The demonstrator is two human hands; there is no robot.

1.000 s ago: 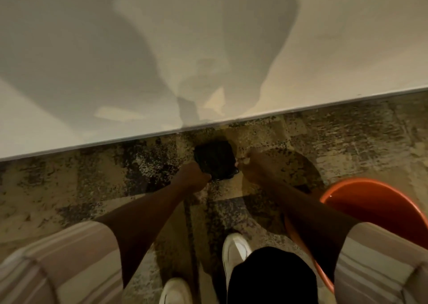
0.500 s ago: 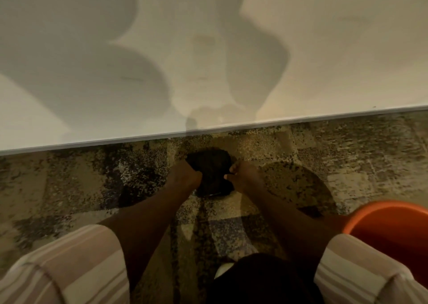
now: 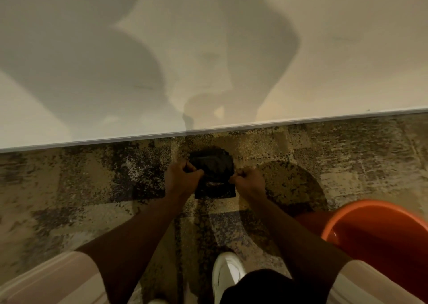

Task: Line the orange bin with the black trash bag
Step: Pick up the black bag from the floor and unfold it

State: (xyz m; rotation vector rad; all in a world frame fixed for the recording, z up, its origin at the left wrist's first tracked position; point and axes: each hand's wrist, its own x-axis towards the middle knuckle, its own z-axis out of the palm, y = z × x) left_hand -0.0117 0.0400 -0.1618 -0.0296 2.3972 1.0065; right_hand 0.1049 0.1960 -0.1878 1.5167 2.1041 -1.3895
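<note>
— So, what are the hands doing?

— Both are closed on a folded black trash bag, held out in front of the body above the carpet. The left hand pinches its left edge, the right hand its right edge, arms nearly straight.

— How should the unfolding go?

— My judgement: grip only the outer layer on each side, draw the hands apart, then shake the bag downward so the folds drop open. Finding the open mouth before moving to the bin would save fumbling.

— What does the bag look like?

— A compact dark wad, crumpled on top with one flat squared fold hanging below. It looks thin and limp.

— And the bin?

— The orange bin stands on the carpet to the person's right, near the right forearm, unlined. A white shoe shows below, and a pale wall rises ahead.
</note>
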